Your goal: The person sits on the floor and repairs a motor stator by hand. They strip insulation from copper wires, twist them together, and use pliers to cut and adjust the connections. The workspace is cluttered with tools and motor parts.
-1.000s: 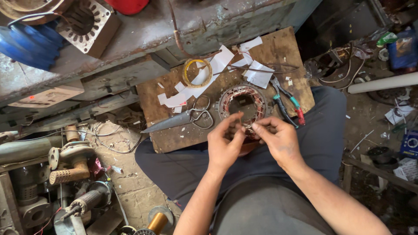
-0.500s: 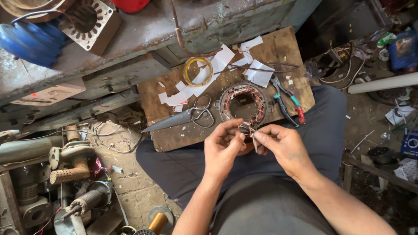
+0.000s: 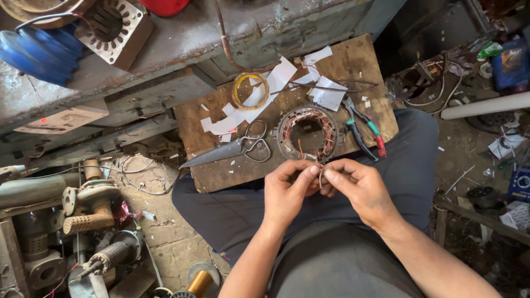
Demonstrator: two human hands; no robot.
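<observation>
Both hands are pinching the thin copper wire leads [image 3: 321,175] that come off the round stator with reddish copper windings [image 3: 307,134], right at its near edge on the worn wooden board [image 3: 353,66] across my lap. Left hand [image 3: 287,190] and right hand [image 3: 359,187] have fingertips pressed together on the strands. I'd say the coils look wound in already; the lead ends seem unfinished. Steel scissors [image 3: 232,150], red-and-green-handled pliers [image 3: 364,129] and white paper scraps [image 3: 243,113] sit around it.

blue box [image 3: 520,186] rt edge, blue packet [image 3: 509,62] top-rt
</observation>
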